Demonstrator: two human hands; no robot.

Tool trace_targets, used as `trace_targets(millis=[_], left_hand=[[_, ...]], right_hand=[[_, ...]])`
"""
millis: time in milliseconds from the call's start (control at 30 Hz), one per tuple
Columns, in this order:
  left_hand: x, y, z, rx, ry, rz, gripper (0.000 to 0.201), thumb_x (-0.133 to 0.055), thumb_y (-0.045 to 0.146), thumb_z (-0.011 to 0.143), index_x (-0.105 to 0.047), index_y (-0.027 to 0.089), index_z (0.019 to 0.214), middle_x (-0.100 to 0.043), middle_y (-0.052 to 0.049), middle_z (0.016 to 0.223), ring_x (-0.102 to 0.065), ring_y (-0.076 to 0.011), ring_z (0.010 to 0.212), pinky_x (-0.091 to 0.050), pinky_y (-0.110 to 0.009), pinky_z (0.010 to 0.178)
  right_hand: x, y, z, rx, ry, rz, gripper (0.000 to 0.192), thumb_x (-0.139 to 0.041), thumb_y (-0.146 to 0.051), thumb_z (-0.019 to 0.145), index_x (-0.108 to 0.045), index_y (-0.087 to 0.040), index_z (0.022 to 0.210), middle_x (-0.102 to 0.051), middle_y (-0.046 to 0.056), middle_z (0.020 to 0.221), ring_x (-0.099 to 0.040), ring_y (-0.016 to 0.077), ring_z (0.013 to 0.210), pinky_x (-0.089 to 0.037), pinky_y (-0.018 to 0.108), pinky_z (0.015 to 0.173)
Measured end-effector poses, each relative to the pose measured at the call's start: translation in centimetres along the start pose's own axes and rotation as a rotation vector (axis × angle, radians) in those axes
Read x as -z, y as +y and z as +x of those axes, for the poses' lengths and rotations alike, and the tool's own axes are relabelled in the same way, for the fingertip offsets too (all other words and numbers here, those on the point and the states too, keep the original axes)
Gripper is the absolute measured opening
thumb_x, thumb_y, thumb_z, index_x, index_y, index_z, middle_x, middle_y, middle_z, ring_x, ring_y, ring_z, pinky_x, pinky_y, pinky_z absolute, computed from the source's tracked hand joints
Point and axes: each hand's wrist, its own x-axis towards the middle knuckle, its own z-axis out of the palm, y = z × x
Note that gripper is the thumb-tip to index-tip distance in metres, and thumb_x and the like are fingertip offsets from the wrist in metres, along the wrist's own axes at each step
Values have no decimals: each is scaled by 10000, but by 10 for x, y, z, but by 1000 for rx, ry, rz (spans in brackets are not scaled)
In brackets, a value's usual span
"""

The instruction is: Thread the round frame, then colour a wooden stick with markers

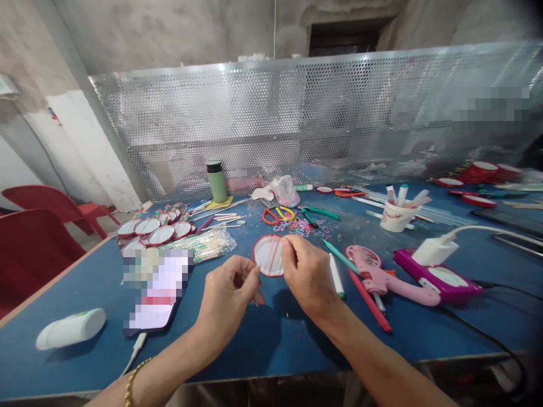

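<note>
Disc [268, 259] round, pale, red-rimmed | right hand [309, 272] pinching its edge | left hand [231, 289] curled, grip unclear

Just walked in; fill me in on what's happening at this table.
A person's right hand grips a red-rimmed white disc at its edge. The left hand sits, pinched, near its other side; whether it holds anything is unclear. Similar discs are piled to the left, a pink glue gun lies to the right.

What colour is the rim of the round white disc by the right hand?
The rim is red; the head view shows it best.
</note>
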Motion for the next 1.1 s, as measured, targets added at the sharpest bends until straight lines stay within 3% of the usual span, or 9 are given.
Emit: trace_targets(millis=[433,600,700,800,933,1100], left_hand=[[2,0,3,9,-4,-5,224,-577,367,896,-586,196,752,-664,15,546,-633,-141,517,-470,-230,552],[15,1,11,-61,15,23,225,-484,375,948,-564,194,841,-612,27,576,-582,-127,537,-440,-227,559],[21,6,14,-51,-53,-5,267,-430,397,966,-564,186,872,-587,24,572,-559,-131,533,-439,-227,546],[24,10,15,0,-161,-43,369,-365,448,980,-531,191,774,-572,14,516,-534,-134,480,-421,-230,501],[26,8,14,48,-198,37,358,-399,443,966,-516,199,731,-518,39,415,-461,-114,388,-366,-208,451],[24,0,15,43,-143,103,327,-399,390,960,-521,207,718,-455,64,372,-433,-102,342,-317,-187,415]], right_hand=[[1,3,0,8,-26,-10,282,-401,-170,978,-586,-183,766,-644,45,636,-609,177,579,-385,268,578],[4,2,1,65,-159,136,277,-412,-170,987,-600,-183,784,-660,43,698,-625,168,639,-413,258,626],[4,0,1,99,-255,253,266,-414,-173,996,-600,-189,806,-657,28,727,-617,153,665,-419,246,656],[0,-1,-1,113,-276,306,256,-423,-175,999,-606,-182,820,-657,28,741,-611,151,676,-410,249,673],[-3,-3,-3,71,-273,311,269,-425,-184,999,-619,-165,814,-652,35,728,-600,154,659,-398,257,660],[5,-7,3,-74,-403,419,285,-423,-234,1008,-653,-177,849,-669,19,720,-599,136,623,-404,235,611]])
